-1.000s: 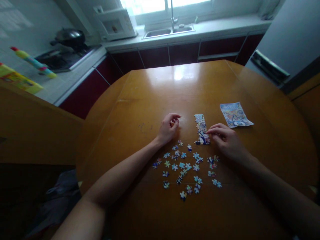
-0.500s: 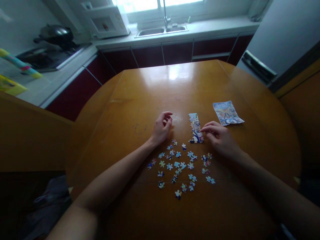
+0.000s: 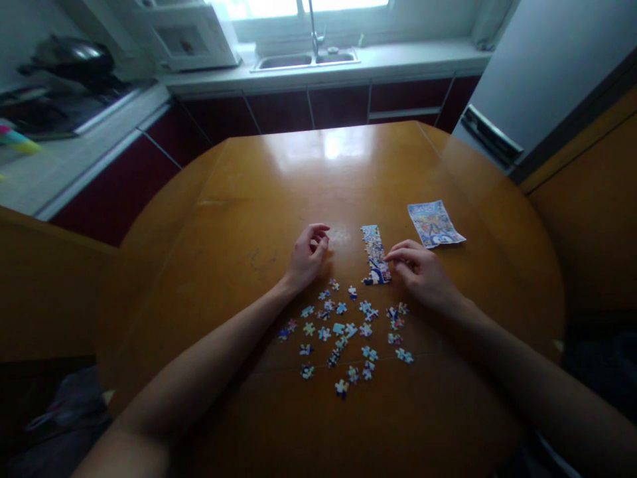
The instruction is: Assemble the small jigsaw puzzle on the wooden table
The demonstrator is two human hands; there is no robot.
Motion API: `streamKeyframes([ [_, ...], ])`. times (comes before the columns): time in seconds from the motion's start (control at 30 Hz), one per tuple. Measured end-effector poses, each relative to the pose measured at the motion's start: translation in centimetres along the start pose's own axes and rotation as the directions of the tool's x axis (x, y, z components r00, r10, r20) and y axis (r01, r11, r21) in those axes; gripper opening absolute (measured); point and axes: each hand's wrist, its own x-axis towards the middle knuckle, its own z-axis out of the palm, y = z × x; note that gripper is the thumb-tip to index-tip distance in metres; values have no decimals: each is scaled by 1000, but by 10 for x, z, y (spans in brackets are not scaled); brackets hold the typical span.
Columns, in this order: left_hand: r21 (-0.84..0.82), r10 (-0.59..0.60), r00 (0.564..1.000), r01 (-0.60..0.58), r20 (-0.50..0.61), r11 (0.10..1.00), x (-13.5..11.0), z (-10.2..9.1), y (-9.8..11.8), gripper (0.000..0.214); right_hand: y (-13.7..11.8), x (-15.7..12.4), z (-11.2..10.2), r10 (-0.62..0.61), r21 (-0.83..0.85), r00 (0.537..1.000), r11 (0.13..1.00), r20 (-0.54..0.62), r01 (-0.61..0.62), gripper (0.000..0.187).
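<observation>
A joined strip of jigsaw puzzle [image 3: 374, 252] lies lengthwise on the wooden table, with a straight right side and a knobbly left side. At its lower right edge rest the fingertips of my right hand [image 3: 418, 269], the thumb apart from the fingers; no loose piece shows in it. My left hand [image 3: 307, 255] lies on its side to the left of the strip, its fingers loosely bent and apart, holding nothing. Several loose puzzle pieces [image 3: 339, 328] are scattered nearer to me, between my forearms.
A creased picture sheet [image 3: 434, 224] lies right of the strip, beyond my right hand. The round-ended table [image 3: 239, 219] reaches toward a counter with a double sink [image 3: 308, 60]. A microwave [image 3: 192, 40] and a pot [image 3: 74, 60] on the stove stand at the left.
The camera has turned slightly right, so everything sits further left in the picture. Both hands keep nearly the same pose and place beside the strip.
</observation>
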Motion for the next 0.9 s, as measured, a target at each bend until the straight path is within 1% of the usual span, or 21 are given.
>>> streamKeyframes([
  [0.13,-1,-6,1000,6,-10,1000,0,0,1,19,-1,0,-1,-1,3,1000,1000,-1,1,17],
  [0.4,-4,-19,1000,19,5,1000,0,0,1,20,-2,0,-1,9,13,1000,1000,-6,-9,17],
  [0.67,-1,-6,1000,6,7,1000,0,-1,1,19,0,0,-1,0,9,1000,1000,-3,0,17],
  [0.9,9,-27,1000,26,16,1000,0,0,4,18,1,0,0,-10,10,1000,1000,-13,10,18],
])
